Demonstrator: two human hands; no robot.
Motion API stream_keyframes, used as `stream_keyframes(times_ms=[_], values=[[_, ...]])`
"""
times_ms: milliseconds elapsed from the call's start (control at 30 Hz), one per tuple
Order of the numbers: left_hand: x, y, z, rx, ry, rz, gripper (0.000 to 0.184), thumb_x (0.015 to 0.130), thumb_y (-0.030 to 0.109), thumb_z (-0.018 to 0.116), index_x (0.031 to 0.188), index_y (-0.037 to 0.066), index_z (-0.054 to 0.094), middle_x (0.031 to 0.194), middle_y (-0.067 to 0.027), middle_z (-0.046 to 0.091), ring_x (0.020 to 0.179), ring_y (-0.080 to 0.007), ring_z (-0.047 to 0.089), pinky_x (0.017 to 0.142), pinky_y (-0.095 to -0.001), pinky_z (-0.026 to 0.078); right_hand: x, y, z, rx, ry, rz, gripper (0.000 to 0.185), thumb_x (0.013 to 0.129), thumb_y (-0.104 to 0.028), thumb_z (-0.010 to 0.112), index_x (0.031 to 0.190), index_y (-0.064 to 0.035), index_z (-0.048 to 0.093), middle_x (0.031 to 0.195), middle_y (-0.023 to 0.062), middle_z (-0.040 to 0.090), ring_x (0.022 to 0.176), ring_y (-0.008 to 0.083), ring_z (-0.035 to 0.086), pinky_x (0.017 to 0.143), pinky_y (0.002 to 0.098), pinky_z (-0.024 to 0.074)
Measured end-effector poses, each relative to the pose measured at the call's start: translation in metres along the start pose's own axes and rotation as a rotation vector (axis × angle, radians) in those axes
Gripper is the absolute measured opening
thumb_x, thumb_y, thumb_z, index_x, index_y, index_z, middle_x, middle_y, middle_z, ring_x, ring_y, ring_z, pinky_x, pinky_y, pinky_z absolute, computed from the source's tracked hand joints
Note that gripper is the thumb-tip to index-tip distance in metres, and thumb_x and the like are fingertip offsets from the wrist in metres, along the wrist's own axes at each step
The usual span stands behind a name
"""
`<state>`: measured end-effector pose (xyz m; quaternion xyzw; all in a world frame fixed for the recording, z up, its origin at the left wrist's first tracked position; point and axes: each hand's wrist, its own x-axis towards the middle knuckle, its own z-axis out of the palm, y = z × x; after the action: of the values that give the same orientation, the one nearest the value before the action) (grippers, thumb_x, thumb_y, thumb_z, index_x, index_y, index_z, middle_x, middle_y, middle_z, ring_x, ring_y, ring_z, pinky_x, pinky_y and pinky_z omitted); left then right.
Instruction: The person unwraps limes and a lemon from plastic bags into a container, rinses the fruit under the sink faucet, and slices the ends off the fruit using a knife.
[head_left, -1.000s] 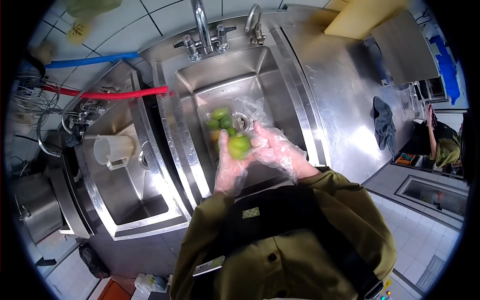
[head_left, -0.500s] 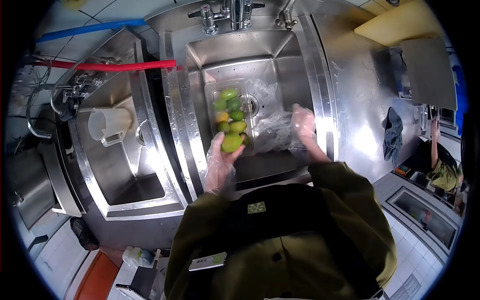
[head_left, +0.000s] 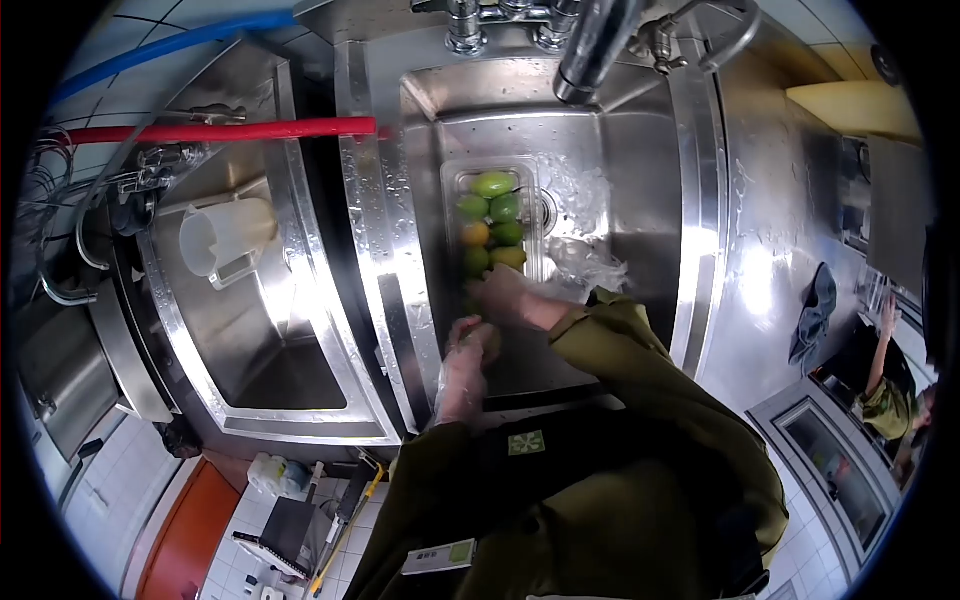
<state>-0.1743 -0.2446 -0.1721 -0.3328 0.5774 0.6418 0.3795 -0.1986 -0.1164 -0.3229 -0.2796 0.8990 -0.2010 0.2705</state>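
My left hand (head_left: 463, 380), in a clear plastic glove, is curled round a green lime (head_left: 488, 343) near the front of the sink. Just above it, my gloved right hand (head_left: 508, 294) reaches over the front end of a clear plastic container (head_left: 532, 215); its fingers are blurred and mostly hidden. In that container lie several green limes (head_left: 493, 185) and one yellow-orange fruit (head_left: 475, 234). Crumpled clear plastic (head_left: 585, 265) rests on the sink bottom to the right of the container, close to the drain.
The steel sink (head_left: 640, 200) surrounds both hands, with a tap spout (head_left: 585, 70) over its back edge. In the left basin sits a white jug (head_left: 225, 240). A dark cloth (head_left: 815, 315) lies on the right counter. Another person's arm (head_left: 882, 345) shows at far right.
My right hand has left the crumpled plastic and moved left to the container's front end. My left hand has drawn down toward me with the lime. The view has shifted.
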Motion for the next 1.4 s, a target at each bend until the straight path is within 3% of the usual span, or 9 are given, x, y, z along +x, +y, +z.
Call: stream_keyframes(times_ms=[167,333,467,567,633,800,967,1200,1400], values=[[0.009,-0.008,0.001,-0.105,0.040,-0.109,0.029,0.083,0.021,0.052,0.107,0.006,0.052,0.116,-0.0093,0.041,0.102,-0.0218,0.047,0.080,-0.0344,0.048,0.012,0.010,0.019,-0.077,0.000,0.114,0.031,0.074,-0.021,0.054,0.103,-0.0118,0.056,0.087,0.0092,0.059,0.070,0.0262,0.061,0.053,0.0380,0.0456],[0.021,-0.025,-0.006,0.375,-0.060,0.336,0.034,0.083,0.019,0.051,0.114,0.007,0.046,0.116,-0.0105,0.040,0.105,-0.0228,0.045,0.079,-0.0372,0.049,0.026,0.029,0.048,0.308,0.084,0.141,0.015,0.075,-0.016,0.053,0.083,-0.0088,0.064,0.072,0.0079,0.060,0.069,0.0250,0.063,0.051,0.0357,0.0478],[0.026,-0.007,0.007,-0.127,0.042,-0.068,0.030,0.085,0.015,0.047,0.114,0.007,0.045,0.117,-0.0096,0.039,0.107,-0.0240,0.043,0.079,-0.0385,0.049,0.048,0.036,0.047,0.005,-0.100,0.064,0.018,0.077,-0.020,0.052,0.071,-0.0086,0.065,0.069,0.0086,0.063,0.073,0.0240,0.063,0.061,0.0374,0.0495],[0.024,-0.031,-0.002,0.075,-0.044,0.090,0.027,0.086,0.014,0.045,0.112,0.007,0.046,0.116,-0.0092,0.039,0.108,-0.0245,0.042,0.081,-0.0377,0.048,0.045,0.031,0.014,-0.274,-0.158,-0.109,0.027,0.079,-0.030,0.049,0.078,-0.0083,0.065,0.079,0.0104,0.064,0.078,0.0261,0.063,0.071,0.0398,0.0475],[0.036,-0.039,-0.011,0.143,-0.058,0.132,0.030,0.084,0.018,0.048,0.112,0.008,0.046,0.114,-0.0089,0.041,0.106,-0.0235,0.043,0.080,-0.0368,0.048,0.041,0.020,0.024,0.195,-0.015,0.289,0.033,0.078,-0.035,0.048,0.083,-0.0070,0.064,0.084,0.0123,0.064,0.082,0.0287,0.061,0.075,0.0405,0.0453],[0.042,-0.029,0.004,-0.068,-0.027,-0.085,0.038,0.081,0.024,0.055,0.114,0.008,0.046,0.112,-0.0083,0.044,0.102,-0.0213,0.046,0.080,-0.0351,0.048,0.044,0.036,0.040,0.042,-0.162,0.192,0.019,0.077,-0.014,0.050,0.086,-0.0044,0.064,0.093,0.0150,0.060,0.079,0.0284,0.060,0.064,0.0380,0.0477],[0.045,-0.028,0.006,-0.026,-0.079,-0.064,0.026,0.086,0.006,0.040,0.111,0.004,0.048,0.120,-0.0106,0.037,0.110,-0.0246,0.040,0.086,-0.0372,0.047,0.046,0.070,0.116,0.227,0.240,-0.048,0.015,0.075,-0.015,0.054,0.084,-0.0089,0.062,0.083,0.0120,0.061,0.079,0.0283,0.059,0.066,0.0399,0.0459],[0.047,-0.024,0.008,-0.050,-0.059,-0.136,0.030,0.086,0.019,0.046,0.112,0.003,0.047,0.116,-0.0103,0.042,0.106,-0.0237,0.044,0.085,-0.0373,0.046,0.020,0.036,-0.055,0.208,-0.273,0.143,0.035,0.063,-0.025,0.065,0.092,-0.0066,0.059,0.081,0.0161,0.059,0.078,0.0299,0.058,0.066,0.0409,0.0458],[0.073,-0.025,0.020,-0.014,0.116,-0.187,0.055,0.087,0.049,0.038,0.117,0.004,0.044,0.112,-0.0101,0.049,0.102,-0.0218,0.048,0.085,-0.0347,0.043,-0.018,0.028,-0.115,0.549,0.206,0.332,0.059,0.061,-0.026,0.066,0.108,0.0009,0.044,0.082,0.0209,0.059,0.080,0.0361,0.057,0.071,0.0400,0.0448]])
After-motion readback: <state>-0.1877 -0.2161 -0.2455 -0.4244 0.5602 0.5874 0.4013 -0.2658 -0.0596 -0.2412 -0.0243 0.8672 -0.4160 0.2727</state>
